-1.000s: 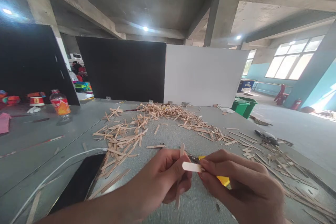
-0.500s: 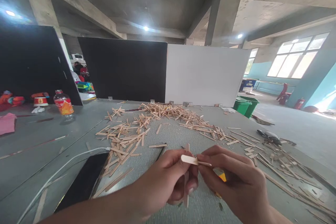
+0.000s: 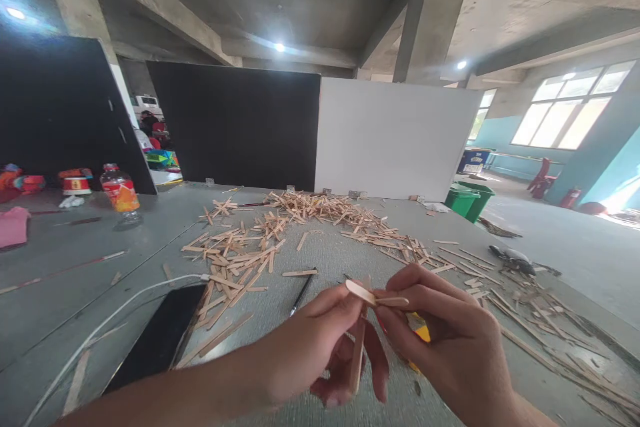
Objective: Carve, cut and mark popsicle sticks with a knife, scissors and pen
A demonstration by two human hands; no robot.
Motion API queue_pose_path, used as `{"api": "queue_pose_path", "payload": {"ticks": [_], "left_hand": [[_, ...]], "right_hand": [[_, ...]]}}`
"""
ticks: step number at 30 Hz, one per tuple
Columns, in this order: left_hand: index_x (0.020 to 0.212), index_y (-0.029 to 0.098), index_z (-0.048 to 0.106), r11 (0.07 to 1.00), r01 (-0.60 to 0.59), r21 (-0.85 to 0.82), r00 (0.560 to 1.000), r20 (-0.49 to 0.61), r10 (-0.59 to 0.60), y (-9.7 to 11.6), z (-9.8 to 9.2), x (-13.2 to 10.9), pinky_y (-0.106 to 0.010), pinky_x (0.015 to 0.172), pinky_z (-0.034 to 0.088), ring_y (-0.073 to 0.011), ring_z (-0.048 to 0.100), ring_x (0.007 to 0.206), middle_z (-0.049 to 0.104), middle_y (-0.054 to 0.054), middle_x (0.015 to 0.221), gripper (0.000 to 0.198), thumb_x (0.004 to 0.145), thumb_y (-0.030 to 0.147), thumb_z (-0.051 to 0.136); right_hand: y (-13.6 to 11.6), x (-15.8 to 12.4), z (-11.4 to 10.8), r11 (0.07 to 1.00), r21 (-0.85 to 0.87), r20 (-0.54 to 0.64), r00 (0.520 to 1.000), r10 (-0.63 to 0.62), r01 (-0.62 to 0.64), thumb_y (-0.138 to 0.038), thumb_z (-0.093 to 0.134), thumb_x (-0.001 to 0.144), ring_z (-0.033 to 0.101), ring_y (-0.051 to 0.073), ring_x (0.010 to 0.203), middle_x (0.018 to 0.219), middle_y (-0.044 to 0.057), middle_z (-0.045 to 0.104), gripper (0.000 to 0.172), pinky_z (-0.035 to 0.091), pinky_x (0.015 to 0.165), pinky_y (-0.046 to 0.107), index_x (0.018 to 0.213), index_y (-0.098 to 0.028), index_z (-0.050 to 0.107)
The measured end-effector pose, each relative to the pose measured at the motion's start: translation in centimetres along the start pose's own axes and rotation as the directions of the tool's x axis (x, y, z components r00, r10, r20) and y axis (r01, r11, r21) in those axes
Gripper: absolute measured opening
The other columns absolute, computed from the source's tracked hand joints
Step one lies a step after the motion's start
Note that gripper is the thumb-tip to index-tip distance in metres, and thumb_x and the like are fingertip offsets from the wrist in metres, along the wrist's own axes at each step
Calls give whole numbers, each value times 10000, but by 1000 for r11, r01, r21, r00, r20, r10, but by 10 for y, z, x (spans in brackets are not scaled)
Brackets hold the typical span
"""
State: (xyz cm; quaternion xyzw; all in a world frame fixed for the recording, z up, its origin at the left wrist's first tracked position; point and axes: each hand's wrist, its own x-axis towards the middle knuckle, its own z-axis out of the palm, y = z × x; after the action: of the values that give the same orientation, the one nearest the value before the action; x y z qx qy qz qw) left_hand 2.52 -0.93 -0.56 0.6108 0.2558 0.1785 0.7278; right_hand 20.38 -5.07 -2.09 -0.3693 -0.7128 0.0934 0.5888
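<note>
Between my two hands are several pale wooden craft sticks set at angles to one another. My left hand (image 3: 320,340) pinches them with its thumb and finger; one long craft stick (image 3: 358,353) runs down past its lower fingers. A rounded craft stick end (image 3: 359,291) points up to the left. My right hand (image 3: 450,333) has its fingertips closed on a short stick piece (image 3: 394,301) where it meets the others. Whether the sticks are joined there is hidden by the fingers. Partly behind my right hand lies a yellow and red object (image 3: 423,331).
Loose craft sticks (image 3: 320,210) are heaped on the grey table, with split strips (image 3: 560,347) at the right. A phone (image 3: 160,333) with a white cable (image 3: 115,313) lies left, beyond it a drink bottle (image 3: 120,190). A slim dark tool (image 3: 303,293) lies ahead.
Both hands stay together on the sticks. The sticks have tilted slightly, and the lower fingers of my left hand have spread away from the long stick.
</note>
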Motion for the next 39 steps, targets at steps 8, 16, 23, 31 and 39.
{"api": "queue_pose_path", "payload": {"ticks": [8,16,23,31,39], "left_hand": [[829,222,482,997,46,-67,978,-198,-58,-4,4,2,-201,414,216,-81,309,436,497,63,571,316,1043,434,387],[719,215,453,999,-32,-34,960,-278,21,-11,11,2,-230,450,212,-81,244,439,417,84,512,387,1049,411,398],[793,213,486,982,-134,-133,972,-213,104,-12,8,5,-219,441,197,-79,258,457,418,80,556,379,1003,528,516],[1090,211,451,980,-170,-106,984,-68,163,-6,-2,3,-175,371,357,-86,489,404,615,7,712,276,1077,466,348],[1459,281,266,963,-260,-77,963,-89,253,-1,-5,-3,-165,427,435,-81,569,494,651,-13,897,488,1052,307,536]], "right_hand": [[5,0,2,1000,-8,8,1000,19,-19,-138,711,866,631,150,604,745,45,658,144,493,465,240,758,-207,777],[9,-7,14,999,15,-1,999,36,-36,-152,740,872,630,140,601,756,41,653,126,495,484,239,786,-208,813],[6,-7,8,981,153,54,992,113,-120,-170,743,883,673,146,658,809,35,700,127,549,520,218,933,-254,823],[4,1,2,851,191,91,872,480,-489,-344,742,883,544,89,456,647,4,662,165,464,388,164,825,-196,700],[6,3,-6,884,218,32,908,417,-414,-310,754,870,573,103,474,653,8,666,127,485,409,176,793,-213,726]]}}
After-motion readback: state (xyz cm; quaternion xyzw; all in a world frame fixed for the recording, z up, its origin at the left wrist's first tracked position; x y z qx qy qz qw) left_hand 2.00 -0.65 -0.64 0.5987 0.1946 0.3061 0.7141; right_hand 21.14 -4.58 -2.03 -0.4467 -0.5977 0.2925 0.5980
